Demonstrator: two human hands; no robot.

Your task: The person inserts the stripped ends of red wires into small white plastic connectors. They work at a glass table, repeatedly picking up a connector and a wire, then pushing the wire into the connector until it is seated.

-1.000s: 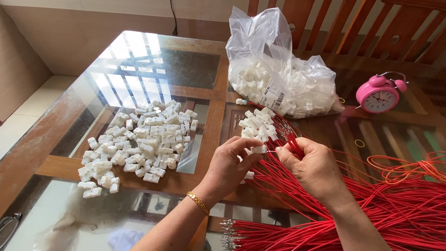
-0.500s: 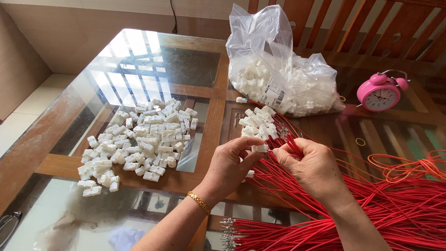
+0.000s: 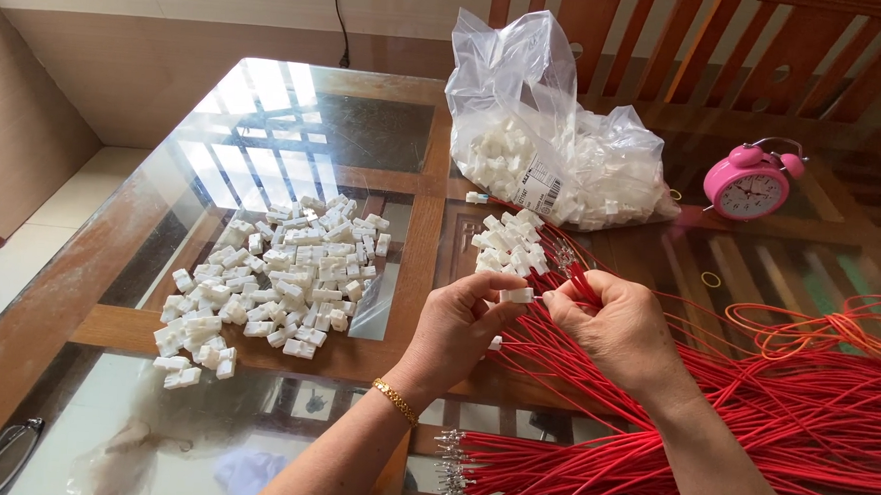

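My left hand (image 3: 457,327) pinches a small white plastic connector (image 3: 518,294) between thumb and fingertips. My right hand (image 3: 620,330) grips a few red wires (image 3: 583,281) and holds one metal wire tip against the connector's side. Both hands hover over the middle of a glass-topped wooden table (image 3: 415,266). A small heap of white connectors (image 3: 508,246) lies just beyond the hands. A larger spread of the same connectors (image 3: 276,280) covers the glass to the left. A big bundle of red wires (image 3: 779,431) fans out under and to the right of my right arm.
A clear plastic bag of white connectors (image 3: 554,153) stands at the back of the table. A pink alarm clock (image 3: 748,184) sits to its right. Wooden chair backs (image 3: 726,62) rise behind. Loose orange rubber bands (image 3: 813,328) lie on the wires. A gold bracelet (image 3: 395,400) circles my left wrist.
Both hands stay in nearly the same spot. The wire tip and the white connector have come together between the fingertips.
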